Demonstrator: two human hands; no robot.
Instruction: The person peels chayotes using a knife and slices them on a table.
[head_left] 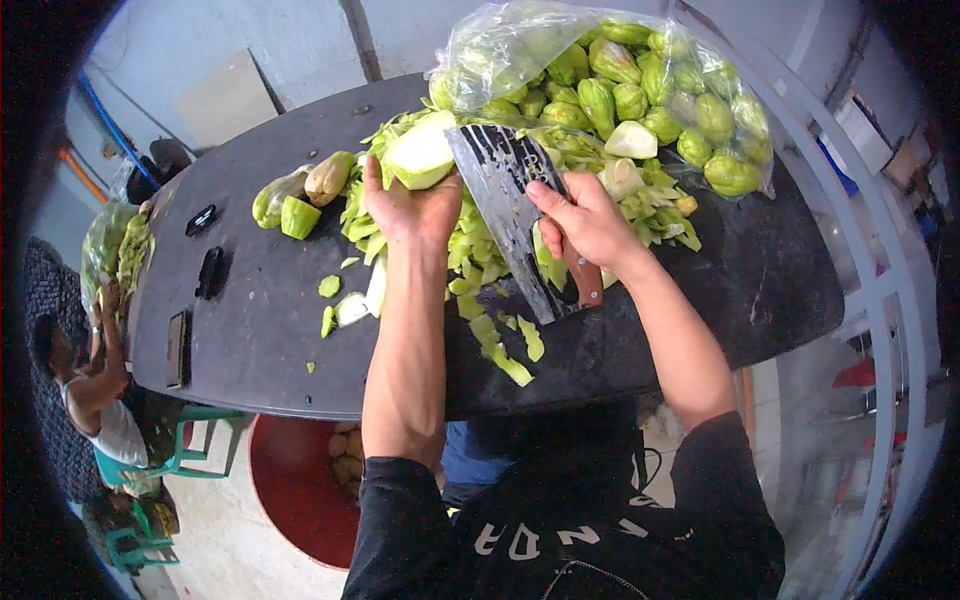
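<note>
My left hand (415, 205) is palm up, its fingers closed round a pale peeled chayote (420, 150). My right hand (590, 220) grips a broad cleaver (500, 195) by its brown wooden handle, with the thumb lying toward the blade. The blade is wet, dotted with green bits, and its upper end sits close beside the chayote. Under and around both hands lies a heap of green peelings (470, 240). Loose strips of peel (495, 345) lie nearer the table's front edge. A peeled piece (632, 140) rests on the heap to the right.
A clear plastic bag (490, 55) full of unpeeled chayotes (630, 100) stands at the back of the dark table (270, 340). Several small dark objects (208, 272) lie at the left. A red tub (290, 490) is below the front edge. Another person (95, 390) works at far left.
</note>
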